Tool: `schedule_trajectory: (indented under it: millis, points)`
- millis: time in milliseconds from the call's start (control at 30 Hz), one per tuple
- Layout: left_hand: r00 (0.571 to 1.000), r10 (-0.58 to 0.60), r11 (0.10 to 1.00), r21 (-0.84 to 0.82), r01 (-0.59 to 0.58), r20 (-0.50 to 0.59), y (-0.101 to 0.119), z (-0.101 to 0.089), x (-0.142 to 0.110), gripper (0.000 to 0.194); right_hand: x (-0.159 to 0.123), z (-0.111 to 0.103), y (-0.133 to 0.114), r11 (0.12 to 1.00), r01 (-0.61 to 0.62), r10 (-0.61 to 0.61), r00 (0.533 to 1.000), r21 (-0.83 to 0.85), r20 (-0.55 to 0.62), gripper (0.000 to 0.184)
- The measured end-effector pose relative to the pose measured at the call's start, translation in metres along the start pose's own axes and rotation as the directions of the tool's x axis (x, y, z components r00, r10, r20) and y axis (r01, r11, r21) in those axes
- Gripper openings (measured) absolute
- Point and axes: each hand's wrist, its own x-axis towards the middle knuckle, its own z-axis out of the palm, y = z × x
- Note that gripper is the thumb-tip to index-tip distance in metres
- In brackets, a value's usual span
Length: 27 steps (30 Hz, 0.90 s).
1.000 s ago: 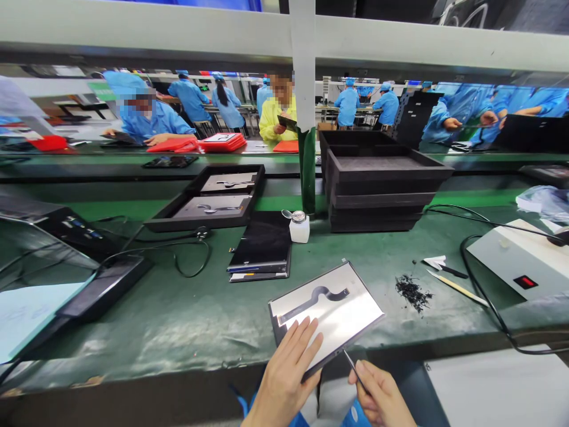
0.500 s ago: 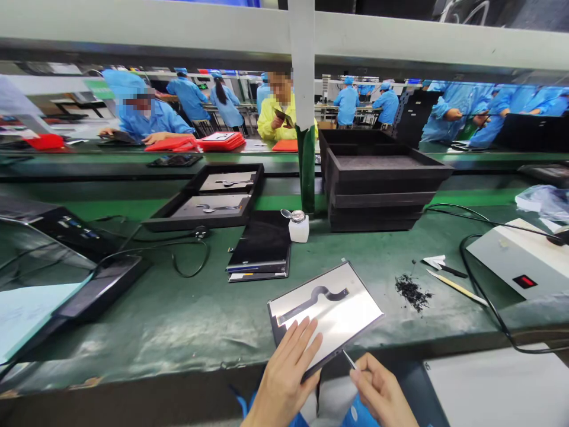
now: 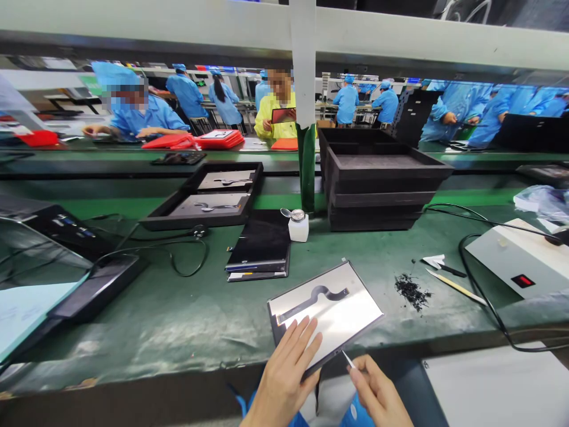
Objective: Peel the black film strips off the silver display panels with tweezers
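A display panel (image 3: 351,314) with a silvery back and a dark ribbon cable on it lies tilted at the bench's front edge, its near corner sticking out over the edge. My left hand (image 3: 288,367) grips that near corner, fingers flat on the silvery back and thumb underneath. My right hand (image 3: 376,385) is closed in a pinch around a thin pointed metal tool, likely tweezers (image 3: 348,359). The tool's tip touches or nearly touches the panel's near edge. The tool's other end is hidden in my fingers.
Black panels (image 3: 260,243) lie stacked beside a white dispenser bottle (image 3: 299,227). Dark scraps (image 3: 412,292) lie near a yellow-handled blade (image 3: 456,286). Stacked black trays (image 3: 377,178), a tray with panels (image 3: 153,223) and a grey box (image 3: 520,261) stand around. Co-workers sit opposite.
My right hand has shifted very slightly, with the tool tip staying at the panel's edge. Panel and left hand stay put. Across the bench, the person in yellow has turned a dark panel.
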Motion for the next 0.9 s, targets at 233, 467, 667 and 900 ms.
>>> schedule_trajectory:
  millis: [233,467,667,900]
  points:
    - [1.0,-0.008,1.0,-0.01,0.008,0.005,0.0,-0.001,0.0,0.04,0.003,-0.002,-0.009,0.988,-0.09,0.078,0.993,0.124,0.092,0.066]
    - [1.0,-0.006,1.0,-0.005,0.006,0.001,0.0,0.0,-0.001,0.039,0.004,-0.003,-0.011,0.907,-0.268,0.209,0.956,0.326,0.205,0.068]
    - [1.0,-0.011,1.0,-0.018,0.011,0.005,0.0,0.002,-0.002,0.041,0.006,-0.002,-0.01,0.866,-0.3,0.219,0.947,0.4,0.236,0.065]
    - [1.0,-0.013,1.0,-0.023,0.013,-0.003,0.0,0.0,-0.001,0.041,0.006,-0.002,-0.008,0.865,-0.292,0.212,0.95,0.408,0.231,0.066]
